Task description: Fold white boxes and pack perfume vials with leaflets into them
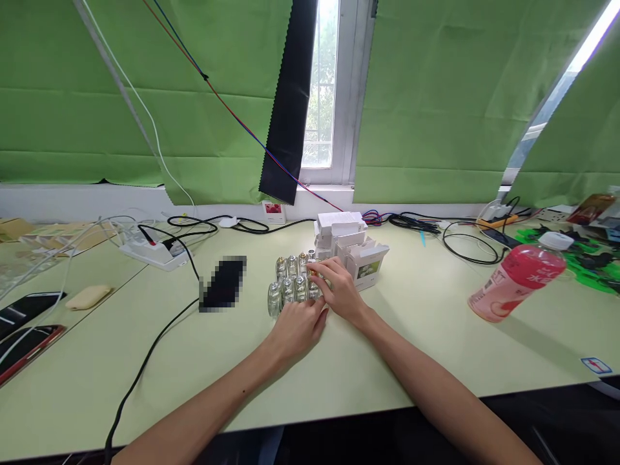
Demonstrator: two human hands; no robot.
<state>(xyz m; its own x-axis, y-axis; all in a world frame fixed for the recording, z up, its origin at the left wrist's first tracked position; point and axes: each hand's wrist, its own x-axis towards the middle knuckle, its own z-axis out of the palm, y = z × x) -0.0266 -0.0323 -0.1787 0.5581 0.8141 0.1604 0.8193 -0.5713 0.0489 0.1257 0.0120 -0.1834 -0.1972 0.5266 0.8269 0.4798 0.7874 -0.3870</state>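
Observation:
Several small clear glass bottles with silver caps stand in two rows at the middle of the pale green table. My left hand rests on the table against the near row, fingers curled at the bottles. My right hand reaches in from the right, its fingertips pinching one bottle at the right end of the rows. Just behind stands a stack of small white cartons, one open carton facing me.
A pink drink bottle stands at the right. A white power strip and black cables lie at the left, with phones at the left edge. A blurred dark object lies left of the bottles. Green curtains and a window are behind.

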